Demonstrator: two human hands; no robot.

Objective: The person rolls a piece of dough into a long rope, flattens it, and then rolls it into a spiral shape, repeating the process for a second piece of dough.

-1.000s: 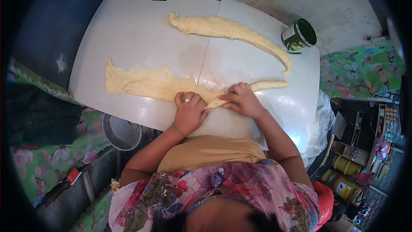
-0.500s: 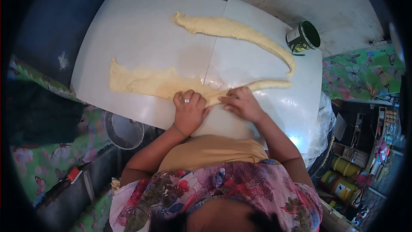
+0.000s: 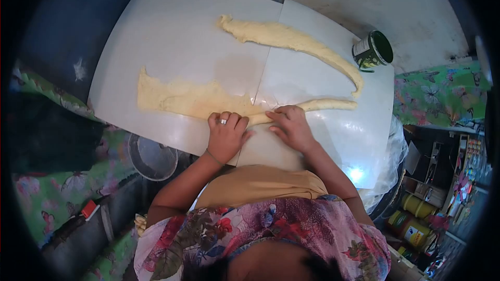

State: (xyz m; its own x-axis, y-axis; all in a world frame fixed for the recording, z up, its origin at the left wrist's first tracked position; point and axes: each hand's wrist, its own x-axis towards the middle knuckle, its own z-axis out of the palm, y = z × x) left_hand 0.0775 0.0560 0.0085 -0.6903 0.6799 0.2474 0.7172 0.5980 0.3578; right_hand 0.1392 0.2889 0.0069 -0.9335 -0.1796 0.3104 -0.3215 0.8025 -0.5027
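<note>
A long strip of pale yellow dough lies across the table in front of me. Its left part is flat and wide, while the right part is rolled into a thin rope. My left hand, a ring on one finger, has its fingers curled over the near edge of the dough. Just to its right, my right hand pinches the rolled section between thumb and fingers, hiding a bit of it. Farther back lies a second dough strip, thick at the left and tapering in a curve to the right; neither hand touches it.
The white table has a seam and a notch in its back edge. A dark green bucket leans at the back right. Below the table's left side sits a round basin. Clear plastic hangs off the right edge.
My left hand has shifted slightly left along the dough's edge. The right hand's thumb and fingers are a little farther apart on the roll. The whole view has tilted slightly.
</note>
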